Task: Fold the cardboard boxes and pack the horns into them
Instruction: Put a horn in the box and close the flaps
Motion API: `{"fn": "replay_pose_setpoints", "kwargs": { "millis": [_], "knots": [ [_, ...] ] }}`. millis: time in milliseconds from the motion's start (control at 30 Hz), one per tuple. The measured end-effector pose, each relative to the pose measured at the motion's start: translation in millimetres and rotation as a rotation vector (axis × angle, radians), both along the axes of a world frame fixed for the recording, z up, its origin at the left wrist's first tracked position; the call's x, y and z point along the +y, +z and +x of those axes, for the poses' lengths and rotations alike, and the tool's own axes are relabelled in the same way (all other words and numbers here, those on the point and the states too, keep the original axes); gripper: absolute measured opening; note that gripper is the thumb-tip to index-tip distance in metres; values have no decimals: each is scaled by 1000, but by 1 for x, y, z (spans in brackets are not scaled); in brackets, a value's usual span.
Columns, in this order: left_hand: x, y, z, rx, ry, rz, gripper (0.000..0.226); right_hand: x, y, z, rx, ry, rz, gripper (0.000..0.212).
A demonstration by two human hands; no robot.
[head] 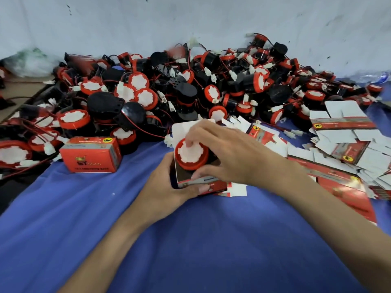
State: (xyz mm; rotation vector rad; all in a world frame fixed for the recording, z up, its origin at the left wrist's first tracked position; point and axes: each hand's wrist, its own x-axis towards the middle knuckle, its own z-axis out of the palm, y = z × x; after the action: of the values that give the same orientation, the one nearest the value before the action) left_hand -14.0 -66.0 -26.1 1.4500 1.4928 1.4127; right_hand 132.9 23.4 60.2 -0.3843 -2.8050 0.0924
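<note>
An open red cardboard box [203,183] is gripped from below and the left by my left hand [167,187], above the blue cloth. A red-rimmed horn with a white face [190,156] sits partly in the box's mouth. My right hand [228,153] is on top of it, fingertips curled over the white face and thumb against the box's side. The box's white lid flap [182,126] stands up behind the horn. A closed red box [91,154] lies to the left.
A large heap of red and black horns with wires [169,87] fills the back, against a pale wall. Flat unfolded box blanks [347,144] lie scattered at the right. The blue cloth [190,240] covers the near surface.
</note>
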Motion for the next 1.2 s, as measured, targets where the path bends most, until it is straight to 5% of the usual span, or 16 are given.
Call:
{"fn": "replay_pose_setpoints", "kwargs": {
  "millis": [133, 333, 467, 633, 833, 933, 1033, 1200],
  "knots": [
    [-2, -3, 0, 77, 16, -42, 75, -12, -12, 10, -1, -28, 201, 39],
    [-4, -2, 3, 157, -13, -36, 69, -26, -13, 18, -235, -159, 178, 52],
    [-4, -3, 4, 112, -35, -67, 56, -13, -5, 31, -187, -173, 257, 34],
    [-6, -2, 5, -95, -83, -51, 44, -17, -25, 21, -245, -126, 225, 27],
    [-2, -2, 9, 71, 15, -74, 40, -14, -2, 33, -262, -119, -10, 47],
    [1, -1, 9, 62, 36, -114, 47, -22, 13, 46, -256, -238, 30, 48],
    [4, 2, 9, 45, 60, -161, 51, -27, 27, 56, -329, -420, 163, 28],
    [6, 4, 12, -25, 72, -202, 50, -25, 33, 46, 40, -190, -98, 15]
  ]
}}
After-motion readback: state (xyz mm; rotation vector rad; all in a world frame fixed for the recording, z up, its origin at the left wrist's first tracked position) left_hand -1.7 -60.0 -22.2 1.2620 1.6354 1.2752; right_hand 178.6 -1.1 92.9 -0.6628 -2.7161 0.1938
